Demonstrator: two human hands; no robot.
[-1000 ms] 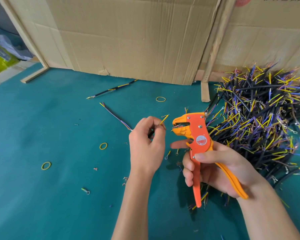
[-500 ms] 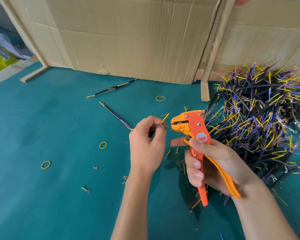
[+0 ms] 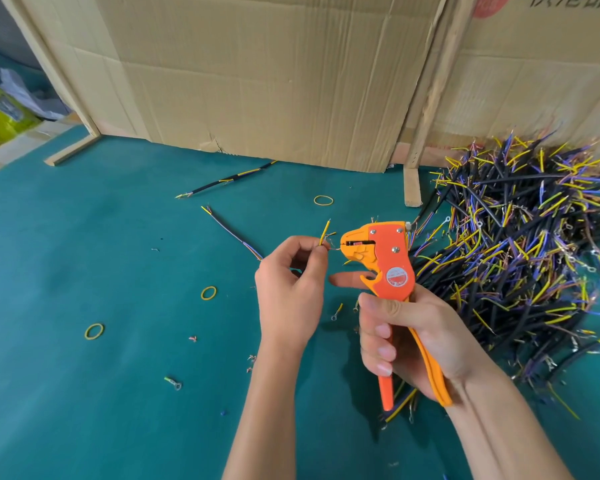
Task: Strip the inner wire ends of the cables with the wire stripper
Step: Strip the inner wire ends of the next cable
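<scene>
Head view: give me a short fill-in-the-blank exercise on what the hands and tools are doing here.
1. The right hand holds an orange wire ____.
2. The left hand pinches a cable whose upright inner wire is ____ in colour.
3. The big cable pile lies to the person's ____.
4. The table cover is ____.

Missing words: stripper; yellow; right; teal

2 bare forearms, no sleeves; left hand (image 3: 288, 299), right hand (image 3: 416, 337) ungloved, short nails.

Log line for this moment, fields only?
left hand: pinches cable | right hand: grips wire stripper | wire end at stripper nose | cable pile: right of hands
</scene>
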